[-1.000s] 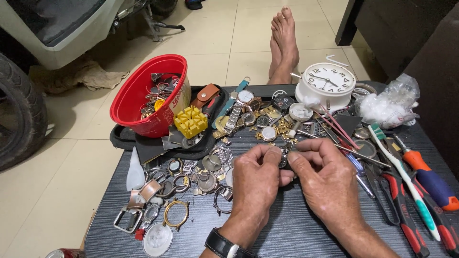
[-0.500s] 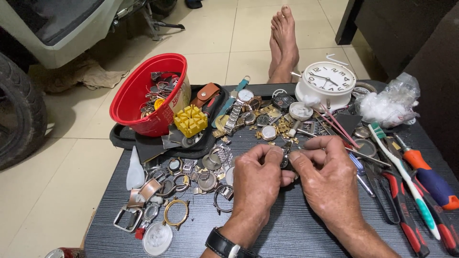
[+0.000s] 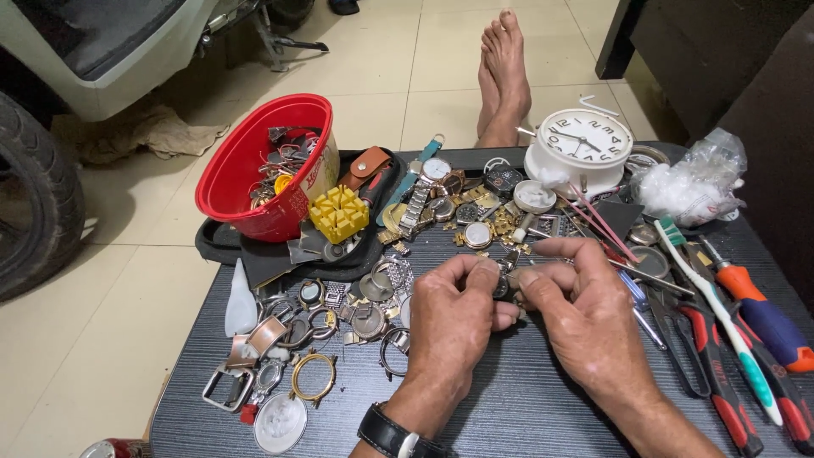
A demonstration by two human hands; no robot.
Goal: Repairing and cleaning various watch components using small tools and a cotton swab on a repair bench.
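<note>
My left hand (image 3: 454, 318) and my right hand (image 3: 585, 318) meet over the middle of a dark table (image 3: 517, 407). Both pinch a small metal watch part (image 3: 504, 280) between thumbs and fingertips; most of it is hidden by the fingers. A black wristwatch (image 3: 388, 434) sits on my left wrist. Left of my hands lies a heap of watch cases, bezels and bracelet pieces (image 3: 339, 314). Beyond them are more watches and links (image 3: 449, 203).
A red bowl (image 3: 254, 170) of parts and a yellow block (image 3: 339, 212) stand at the back left. A white alarm clock (image 3: 585, 144) and plastic bag (image 3: 691, 182) stand at the back right. Pliers, screwdrivers and a toothbrush (image 3: 721, 314) lie right. Bare feet (image 3: 504, 76) rest on the floor.
My fingers have shifted slightly on the small part; both hands stay in the same place over the table.
</note>
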